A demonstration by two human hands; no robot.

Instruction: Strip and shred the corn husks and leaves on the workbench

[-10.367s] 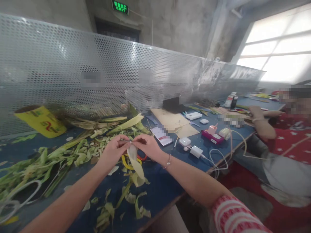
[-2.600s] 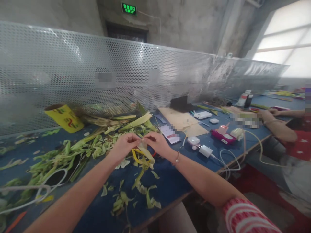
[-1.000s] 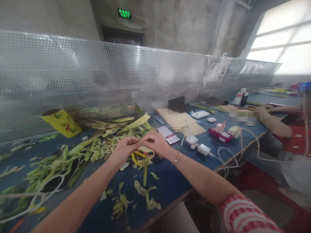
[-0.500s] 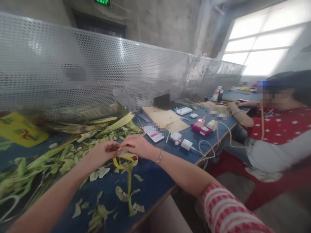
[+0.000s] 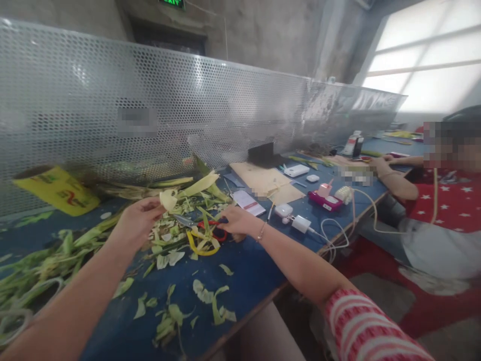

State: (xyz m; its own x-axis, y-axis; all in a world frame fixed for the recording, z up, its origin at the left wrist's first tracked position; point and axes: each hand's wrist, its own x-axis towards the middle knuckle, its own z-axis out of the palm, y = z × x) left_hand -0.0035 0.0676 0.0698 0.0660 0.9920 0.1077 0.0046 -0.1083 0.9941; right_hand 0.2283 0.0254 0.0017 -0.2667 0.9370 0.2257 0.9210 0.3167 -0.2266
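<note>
Blue workbench: the long blue-topped table carries a spread of green husk leaves on its left half and cut scraps near the front edge.
Perforated screen: the silver perforated metal panel stands along the back of the table, with a tipped yellow printed cup at its foot.
Co-worker: a person in a red star-print top sits at the far right, one arm resting on the table.
Hands, the change: a moment ago both hands met over one pale strip; now they are apart.
Left hand: the left hand is lifted and closed in a pinch on a small pale folded husk piece, held above the leaf pile.
Right hand: the right hand has dropped to the table and is curled onto the red-handled scissors, whose blades point left; whether it fully grips them cannot be told.
Yellow loop: a yellow curled band lies just below the scissors.
Reading: the folding looks finished, and cutting seems the step in hand.
</note>
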